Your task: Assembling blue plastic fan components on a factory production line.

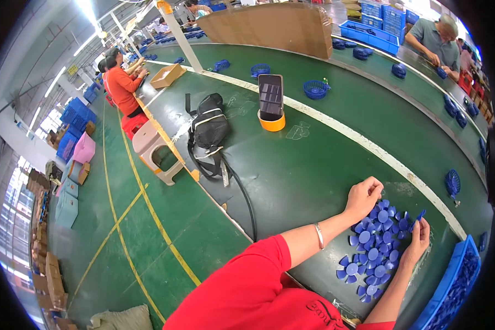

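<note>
A pile of small blue fan blades (373,254) lies on the green bench top between my forearms. My right hand (417,242), at the pile's right edge, pinches one blue fan blade (419,215) tilted up on its edge. Just beyond the far side of the pile is my left hand (363,198), its fingers curled together. Whatever those fingers may hold is too small to make out. A metal bracelet (319,235) circles my left wrist.
At right stands a blue crate (445,283) full of blue parts. A phone (270,96) leans in an orange tape roll (272,122), beside a black backpack (210,126). Blue fan guards (315,89) sit beyond the white line. Co-workers (439,47) sit farther off.
</note>
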Tool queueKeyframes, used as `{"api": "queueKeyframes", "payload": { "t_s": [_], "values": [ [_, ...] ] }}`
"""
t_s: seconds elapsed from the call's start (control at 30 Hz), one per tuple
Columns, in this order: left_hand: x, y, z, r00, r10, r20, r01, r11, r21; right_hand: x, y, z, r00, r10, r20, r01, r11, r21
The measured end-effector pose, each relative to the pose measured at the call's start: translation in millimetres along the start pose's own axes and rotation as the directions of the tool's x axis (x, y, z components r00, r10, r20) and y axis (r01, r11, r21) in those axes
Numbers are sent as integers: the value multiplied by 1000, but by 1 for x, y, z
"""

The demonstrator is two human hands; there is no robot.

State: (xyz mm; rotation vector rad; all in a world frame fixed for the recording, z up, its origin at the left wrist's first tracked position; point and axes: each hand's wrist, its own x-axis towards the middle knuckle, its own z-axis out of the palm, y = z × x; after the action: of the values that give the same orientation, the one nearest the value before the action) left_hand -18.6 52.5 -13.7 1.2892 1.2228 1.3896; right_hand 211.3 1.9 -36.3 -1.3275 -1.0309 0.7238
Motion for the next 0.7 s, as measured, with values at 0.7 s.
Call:
{"api": "queueKeyframes", "payload": {
  "t_s": [0.7],
  "values": [
    [-55,193,-13,631,743,225,-257,474,-842,8,7,-31,984,-177,-33,113,750,-651]
  ]
}}
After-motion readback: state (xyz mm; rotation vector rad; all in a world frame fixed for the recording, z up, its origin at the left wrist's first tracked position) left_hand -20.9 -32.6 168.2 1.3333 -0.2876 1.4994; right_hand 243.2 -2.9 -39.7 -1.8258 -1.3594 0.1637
